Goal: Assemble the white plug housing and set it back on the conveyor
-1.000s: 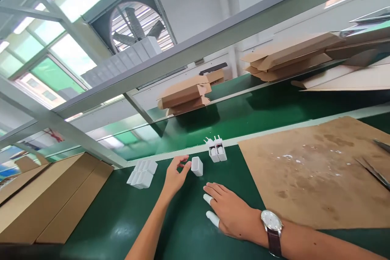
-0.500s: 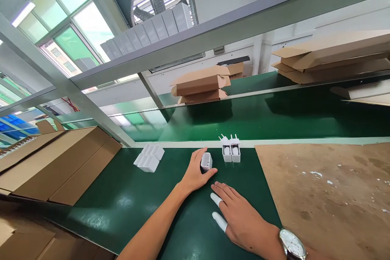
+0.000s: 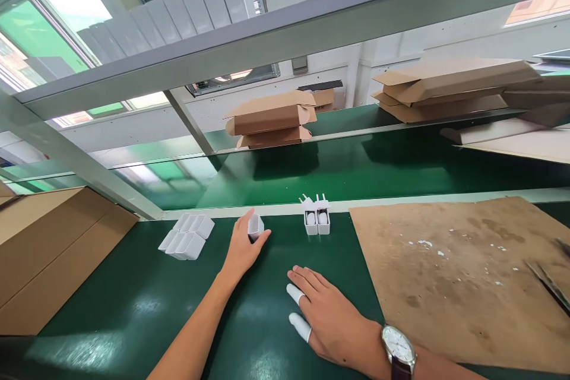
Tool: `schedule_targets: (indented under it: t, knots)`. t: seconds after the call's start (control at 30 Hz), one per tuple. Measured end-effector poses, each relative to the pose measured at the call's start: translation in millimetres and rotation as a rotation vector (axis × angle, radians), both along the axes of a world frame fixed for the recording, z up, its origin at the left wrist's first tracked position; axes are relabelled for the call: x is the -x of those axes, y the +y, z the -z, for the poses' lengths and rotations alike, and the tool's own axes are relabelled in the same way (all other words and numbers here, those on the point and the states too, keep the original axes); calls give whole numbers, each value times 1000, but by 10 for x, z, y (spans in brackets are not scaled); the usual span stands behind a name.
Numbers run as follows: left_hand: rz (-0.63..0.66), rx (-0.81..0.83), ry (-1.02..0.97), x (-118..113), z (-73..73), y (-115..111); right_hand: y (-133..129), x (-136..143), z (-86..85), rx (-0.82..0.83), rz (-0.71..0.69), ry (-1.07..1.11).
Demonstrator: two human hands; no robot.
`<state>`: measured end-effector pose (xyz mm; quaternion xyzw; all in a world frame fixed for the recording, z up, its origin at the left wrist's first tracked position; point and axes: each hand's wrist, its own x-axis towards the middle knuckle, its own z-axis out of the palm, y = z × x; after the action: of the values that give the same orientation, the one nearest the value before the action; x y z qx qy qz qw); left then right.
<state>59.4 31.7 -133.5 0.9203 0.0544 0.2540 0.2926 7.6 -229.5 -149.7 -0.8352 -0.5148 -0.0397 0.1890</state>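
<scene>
On the green table (image 3: 133, 309), the left hand (image 3: 243, 249) grips a white block (image 3: 255, 225). Right hand (image 3: 329, 314) lies flat, fingers spread, empty. White trays (image 3: 186, 236) and two plugs (image 3: 315, 217) flank the block; a cardboard sheet (image 3: 454, 273) lies right.

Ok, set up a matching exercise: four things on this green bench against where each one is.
Things:
1. small white box
2. pair of white plugs
3. block of white boxes
4. right hand

Places:
a. lying flat on the green bench top, two fingers capped in white
b. left of the left hand
c. gripped in the left hand
d. standing by the cardboard sheet

Pairs: 1-c, 2-d, 3-b, 4-a
</scene>
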Motion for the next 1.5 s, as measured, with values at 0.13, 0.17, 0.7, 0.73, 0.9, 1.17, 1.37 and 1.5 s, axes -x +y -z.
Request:
schedule_targets:
  t: [0.13, 0.17, 0.7, 0.73, 0.9, 1.17, 1.37, 1.5]
  knots:
    - [21, -156, -258, 40, -55, -102, -13, 1, -63, 3, 3, 15]
    - [53, -192, -324, 61, -69, -157, -16, 1, -77, 3, 3, 14]
    - [100, -317, -222, 14, 6, -489, 20, -19, -55, -56, 12, -53]
    - [76, -288, -174, -19, 1, -444, 22, -18, -56, -59, 15, -60]
    - [59, 26, 25, -100, -70, -239, 16, -13, -102, -89, 10, -49]
    - [-74, 172, 30, 34, -346, -149, 37, -18, -64, -106, 15, -15]
    - [58, 196, 28, 104, -416, -835, 47, -109, 228, -61, -30, -54]
    - [173, 450, 300, -79, -440, -1294, -3, -363, 645, -139, -129, -106]
